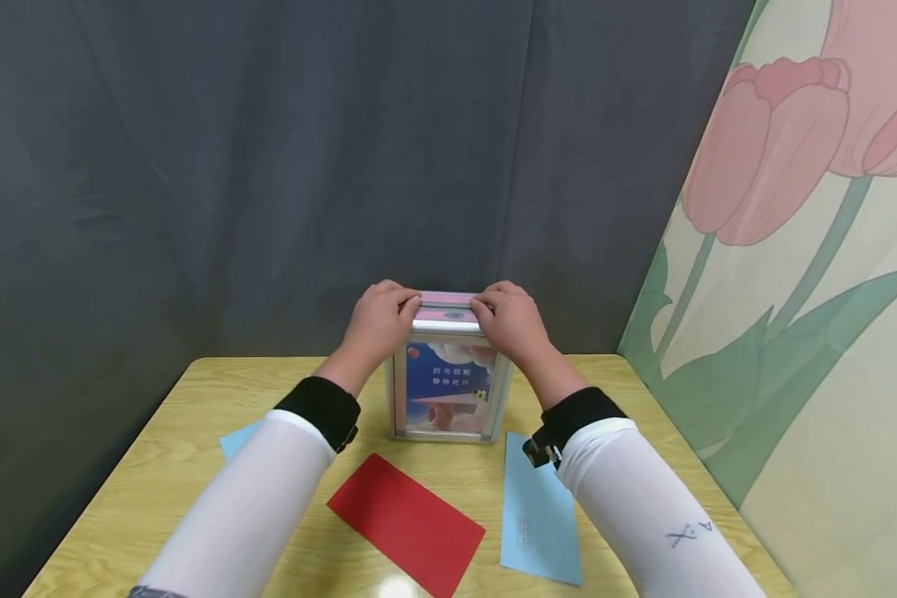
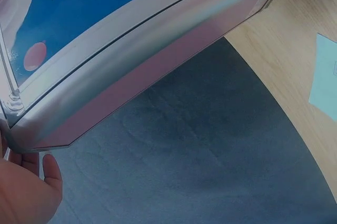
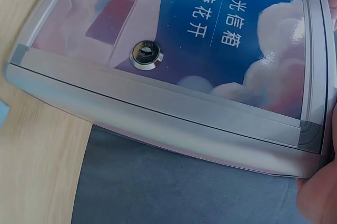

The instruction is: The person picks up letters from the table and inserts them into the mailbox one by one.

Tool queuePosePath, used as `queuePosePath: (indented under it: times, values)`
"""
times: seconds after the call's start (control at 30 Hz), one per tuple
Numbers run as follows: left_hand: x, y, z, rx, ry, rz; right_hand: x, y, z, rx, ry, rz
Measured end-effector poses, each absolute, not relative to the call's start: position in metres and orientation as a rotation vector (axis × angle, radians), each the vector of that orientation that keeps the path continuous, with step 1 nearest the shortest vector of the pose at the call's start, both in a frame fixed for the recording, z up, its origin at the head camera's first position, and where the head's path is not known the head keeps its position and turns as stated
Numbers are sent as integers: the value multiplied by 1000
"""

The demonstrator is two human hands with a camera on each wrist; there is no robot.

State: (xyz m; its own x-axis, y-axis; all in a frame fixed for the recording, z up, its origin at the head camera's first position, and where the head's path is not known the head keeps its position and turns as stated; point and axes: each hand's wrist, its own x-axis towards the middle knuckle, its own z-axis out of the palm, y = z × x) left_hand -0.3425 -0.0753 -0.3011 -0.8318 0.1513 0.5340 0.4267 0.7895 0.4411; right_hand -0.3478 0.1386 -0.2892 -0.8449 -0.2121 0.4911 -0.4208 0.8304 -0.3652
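A letter box (image 1: 448,386) with a silver frame, a pink top and a blue printed front stands upright on the table. My left hand (image 1: 381,320) grips its top at the left corner, thumb and fingers over the edge. At the right corner my right hand (image 1: 514,320) holds the top the same way. A round key lock (image 3: 146,54) sits on the box's front panel in the right wrist view. From the left wrist, the left hand (image 2: 31,187) shows at the box's corner, with some fingers hidden behind it.
On the wooden table (image 1: 157,465), a red envelope (image 1: 411,523) lies in front of the box. A light blue envelope (image 1: 538,515) lies to the right, beside the right forearm. Another light blue piece (image 1: 239,438) shows partly behind the left forearm. A dark curtain (image 1: 344,166) hangs behind.
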Motion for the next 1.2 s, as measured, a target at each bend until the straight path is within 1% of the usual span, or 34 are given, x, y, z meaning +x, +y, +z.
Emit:
queuePosePath:
  times: [0.13,0.23,0.33,0.4,0.47,0.57,0.67,0.77,0.87,1.0,1.1,1.2]
  values:
    - [-339,-78,-303,-466,-2474,-805,-344,144,-291,456,-2479,683]
    - [-329,-86,-307,-463,-2458,-886,-334,151,-300,462,-2211,706]
    - [-314,-100,-315,-436,-2400,-957,-316,157,-319,556,-1939,673]
    - [-304,-110,-326,-422,-2349,-975,-300,159,-337,657,-1916,606]
    - [-294,-118,-342,-422,-2334,-962,-281,157,-358,740,-2068,526]
    - [-278,-122,-376,-443,-2443,-963,-252,147,-393,799,-2501,416]
    - [-261,-119,-410,-470,-2621,-965,-226,133,-426,764,-2951,349]
    - [-248,-115,-435,-499,-2742,-985,-208,123,-451,680,-3223,295]
    - [-241,-113,-448,-529,-2795,-991,-201,116,-465,614,-3306,226]
    - [-235,-112,-453,-550,-2818,-1004,-201,114,-471,566,-3323,222]
    - [-232,-113,-452,-540,-2807,-1020,-204,117,-473,576,-3314,358]
    - [-230,-113,-451,-546,-2811,-1000,-208,121,-474,635,-3257,606]
